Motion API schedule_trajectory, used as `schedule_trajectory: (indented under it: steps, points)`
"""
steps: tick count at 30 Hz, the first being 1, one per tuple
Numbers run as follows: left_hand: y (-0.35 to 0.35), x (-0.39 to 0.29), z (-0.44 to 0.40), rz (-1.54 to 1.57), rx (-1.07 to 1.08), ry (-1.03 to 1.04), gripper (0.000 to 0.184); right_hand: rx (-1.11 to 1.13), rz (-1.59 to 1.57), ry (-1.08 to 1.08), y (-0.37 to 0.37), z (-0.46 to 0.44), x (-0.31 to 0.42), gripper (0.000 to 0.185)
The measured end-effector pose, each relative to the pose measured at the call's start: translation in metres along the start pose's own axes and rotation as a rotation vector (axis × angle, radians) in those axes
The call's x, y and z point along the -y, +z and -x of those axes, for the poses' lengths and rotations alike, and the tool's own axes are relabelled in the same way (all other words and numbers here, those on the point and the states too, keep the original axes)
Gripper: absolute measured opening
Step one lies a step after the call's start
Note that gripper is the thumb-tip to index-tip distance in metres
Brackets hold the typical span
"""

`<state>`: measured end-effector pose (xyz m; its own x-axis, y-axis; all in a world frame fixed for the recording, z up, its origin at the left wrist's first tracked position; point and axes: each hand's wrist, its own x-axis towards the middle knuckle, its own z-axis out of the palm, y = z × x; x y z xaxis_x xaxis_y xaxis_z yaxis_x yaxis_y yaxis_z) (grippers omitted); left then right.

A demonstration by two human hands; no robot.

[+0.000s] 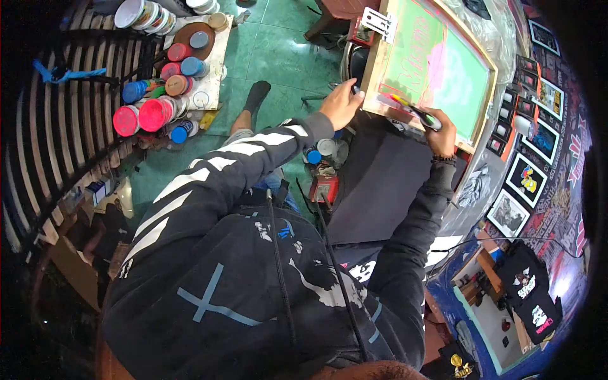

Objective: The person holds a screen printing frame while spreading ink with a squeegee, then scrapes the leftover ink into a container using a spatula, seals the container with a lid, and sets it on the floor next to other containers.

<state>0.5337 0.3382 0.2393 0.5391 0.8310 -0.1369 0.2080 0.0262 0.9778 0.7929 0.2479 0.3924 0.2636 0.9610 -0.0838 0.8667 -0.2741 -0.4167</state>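
A wooden-framed screen (472, 79) with a green mesh and pink lettering lies at the upper right, clamped by a metal hinge (379, 24) at its upper left corner. At the frame's near edge my right hand (439, 131) is closed around a tool with a black and green handle (425, 118), whose yellow and red end lies over the mesh. My left hand (342, 104) is just left of the frame's lower left corner, its fingers curled around a small dark object (356, 90). Dark fabric (380, 183) spreads below the frame.
Paint tubs (155, 114) and jars stand on a stained board (218, 63) at the upper left. A slatted wooden rack (38, 139) lines the left side. Small jars (326, 147) and a red box (324, 189) sit between my arms. Framed pictures (527, 178) line the right.
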Motion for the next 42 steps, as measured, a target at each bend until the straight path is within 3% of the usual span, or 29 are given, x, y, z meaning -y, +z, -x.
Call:
schedule_trajectory:
  steps: [1,4,6,8,9,11,12,13,15,16,17,18,20,23,26,27,29,32,33,34,36,39,42]
  points:
    - [-0.012,0.0,0.011,0.01,0.035,-0.047,0.052,-0.019,-0.083,0.045,-0.003,0.005,0.003,0.026]
    - [-0.051,0.041,0.051,-0.035,0.164,-0.124,0.045,-0.083,-0.355,0.205,0.0,0.017,-0.006,0.021]
    - [-0.084,0.09,0.086,-0.095,0.225,-0.192,0.039,-0.122,-0.425,0.194,0.008,0.026,-0.018,0.023]
    - [-0.117,0.157,0.129,-0.145,0.177,-0.236,0.035,-0.201,-0.577,0.175,0.017,0.031,-0.03,0.026]
    - [-0.143,0.147,0.149,-0.297,0.098,-0.238,0.035,-0.223,-0.569,0.179,0.021,0.034,-0.033,0.032]
    - [-0.171,0.232,0.195,-0.27,0.014,-0.421,0.035,-0.32,-0.704,0.214,0.039,0.038,-0.046,0.035]
    - [-0.187,0.237,0.21,-0.326,-0.043,-0.524,0.034,-0.411,-0.843,0.256,0.05,0.038,-0.054,0.038]
    - [-0.203,0.258,0.225,-0.293,-0.072,-0.576,0.034,-0.422,-0.727,0.276,0.055,0.038,-0.066,0.043]
    - [-0.222,0.298,0.254,-0.248,-0.152,-0.614,0.034,-0.26,0.304,-0.158,0.057,0.051,-0.125,0.035]
    - [-0.231,0.317,0.265,-0.238,-0.208,-0.604,0.035,-0.207,0.529,-0.05,0.057,0.055,-0.126,0.03]
    - [-0.235,0.349,0.273,-0.141,-0.266,-0.78,0.036,-0.132,0.759,0.043,0.058,0.059,-0.127,0.026]
    - [-0.241,0.364,0.278,-0.236,-0.35,-0.788,0.037,-0.119,0.784,0.042,0.062,0.059,-0.147,0.028]
    - [-0.252,0.404,0.282,-0.119,-0.549,-0.831,0.041,-0.129,0.693,-0.026,0.06,0.063,-0.195,0.034]
    - [-0.276,0.412,0.261,-0.218,-0.853,-0.801,0.042,-0.165,0.577,-0.152,0.059,0.068,-0.26,0.046]
    - [-0.299,0.411,0.236,-0.193,-1.019,-0.802,0.056,-0.403,-0.887,0.379,0.054,0.057,-0.215,0.045]
    - [-0.307,0.422,0.227,-0.224,-1.177,-0.825,0.065,-0.41,-0.705,0.348,0.053,0.057,-0.176,0.042]
    - [-0.323,0.443,0.222,-0.179,-1.421,-0.786,0.087,-0.375,-0.397,0.176,0.049,0.065,-0.172,0.046]
    - [-0.351,0.431,0.208,-0.456,-1.522,-0.64,0.093,-0.3,0.05,-0.209,0.041,0.072,-0.184,0.056]
    - [-0.362,0.422,0.203,-0.268,-1.488,-0.659,0.098,-0.4,-0.317,0.067,0.043,0.072,-0.189,0.061]
    - [-0.372,0.426,0.2,-0.266,-1.487,-0.649,0.098,-0.463,-0.496,0.142,0.045,0.069,-0.174,0.058]
    - [-0.389,0.435,0.184,-0.345,-1.526,-0.429,0.1,-0.573,-0.874,0.259,0.047,0.066,-0.158,0.052]
    - [-0.398,0.434,0.169,-0.356,-1.455,-0.39,0.101,-0.642,-0.655,0.266,0.044,0.064,-0.147,0.045]
    - [-0.401,0.459,0.161,-0.438,-1.497,-0.278,0.102,-0.541,-0.785,0.291,0.027,0.077,-0.187,0.038]
